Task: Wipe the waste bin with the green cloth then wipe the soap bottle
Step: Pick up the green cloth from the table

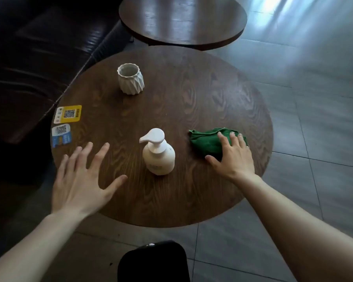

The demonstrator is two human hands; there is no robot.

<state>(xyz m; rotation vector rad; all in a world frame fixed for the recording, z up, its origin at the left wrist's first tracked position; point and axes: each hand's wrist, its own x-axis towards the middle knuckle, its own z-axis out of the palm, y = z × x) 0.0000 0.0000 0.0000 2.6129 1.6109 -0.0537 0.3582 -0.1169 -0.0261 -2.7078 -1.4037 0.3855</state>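
The green cloth (pixel 209 141) lies crumpled near the right edge of the round wooden counter (pixel 192 94). The right hand (pixel 231 157) rests flat on top of it, its grip apart: the fingers lie straight over the cloth and the thumb reaches out beside it onto the wood. Just to the cloth's left, near the front edge, the white soap bottle (pixel 158 153) stands upright with its pump spout pointing left. The white ribbed waste bin (pixel 130 79) stands upright well apart from both, toward the counter's far edge. The left hand (pixel 81 180) is spread over the front left part of the counter, its grip apart and holding nothing. Two QR stickers (pixel 66 123) sit at the left edge. A second round table (pixel 181 19) stands beyond, over a grey tiled floor (pixel 314 98).
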